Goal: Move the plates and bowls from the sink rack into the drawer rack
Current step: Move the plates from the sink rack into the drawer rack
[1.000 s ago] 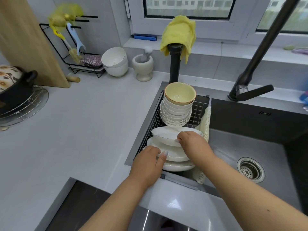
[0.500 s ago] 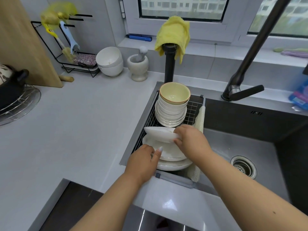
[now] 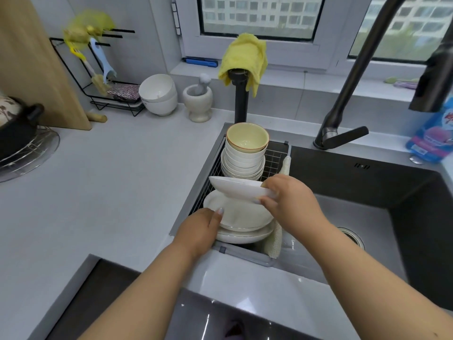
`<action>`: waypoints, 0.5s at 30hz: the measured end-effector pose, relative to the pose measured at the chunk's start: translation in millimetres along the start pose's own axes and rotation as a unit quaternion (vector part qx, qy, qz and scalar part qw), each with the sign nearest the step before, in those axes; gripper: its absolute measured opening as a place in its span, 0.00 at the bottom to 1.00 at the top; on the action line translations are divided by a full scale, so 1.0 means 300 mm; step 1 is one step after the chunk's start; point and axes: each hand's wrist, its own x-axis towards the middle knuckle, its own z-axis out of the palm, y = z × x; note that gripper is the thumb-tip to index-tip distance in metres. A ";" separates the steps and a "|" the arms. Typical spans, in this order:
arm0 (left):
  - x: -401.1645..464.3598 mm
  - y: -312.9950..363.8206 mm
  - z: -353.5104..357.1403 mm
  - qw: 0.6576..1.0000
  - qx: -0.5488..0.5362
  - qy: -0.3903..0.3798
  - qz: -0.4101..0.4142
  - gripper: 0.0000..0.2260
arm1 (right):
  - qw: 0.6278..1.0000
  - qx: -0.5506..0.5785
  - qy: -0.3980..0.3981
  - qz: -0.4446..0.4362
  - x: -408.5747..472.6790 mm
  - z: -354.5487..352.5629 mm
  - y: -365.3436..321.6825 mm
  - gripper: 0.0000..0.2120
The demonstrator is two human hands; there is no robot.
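A wire sink rack [image 3: 277, 158] hangs in the left part of the dark sink. At its back stands a stack of several white bowls [image 3: 242, 165] topped by a pale yellow bowl [image 3: 247, 138]. In front lies a stack of white plates [image 3: 245, 219]. My right hand [image 3: 289, 200] pinches the right rim of the top white plate [image 3: 235, 187] and holds it lifted and tilted above the stack. My left hand [image 3: 198, 229] grips the left edge of the plate stack, thumb on the rim. No drawer rack is in view.
A black faucet [image 3: 343, 99] stands right of the rack, a black post with a yellow cloth [image 3: 242, 57] behind it. On the grey counter sit two white bowls [image 3: 159, 94], a mortar [image 3: 198, 101], a utensil rack [image 3: 98, 77] and a pot [image 3: 17, 128]. The sink drain [image 3: 350, 236] lies right.
My right hand has lifted the top plate off the stack and tilted it up. My left hand has stayed on the stack's left edge.
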 end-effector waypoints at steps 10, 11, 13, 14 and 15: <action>-0.216 0.129 -0.063 0.891 -0.413 0.149 -0.115 0.22 | 0.996 0.015 0.040 -0.083 -0.176 -0.099 -0.048 0.07; -0.244 0.153 -0.072 0.846 -0.498 0.118 -0.146 0.24 | 0.994 0.017 0.042 -0.103 -0.206 -0.106 -0.055 0.08; -0.317 0.199 -0.088 0.773 -0.605 0.063 -0.182 0.25 | 0.988 0.024 0.043 -0.144 -0.270 -0.124 -0.077 0.10; -0.359 0.215 -0.093 0.742 -0.639 0.050 -0.196 0.25 | 0.986 0.027 0.039 -0.161 -0.302 -0.136 -0.092 0.11; -0.401 0.221 -0.095 0.715 -0.666 0.048 -0.208 0.23 | 0.983 0.031 0.033 -0.179 -0.332 -0.144 -0.106 0.12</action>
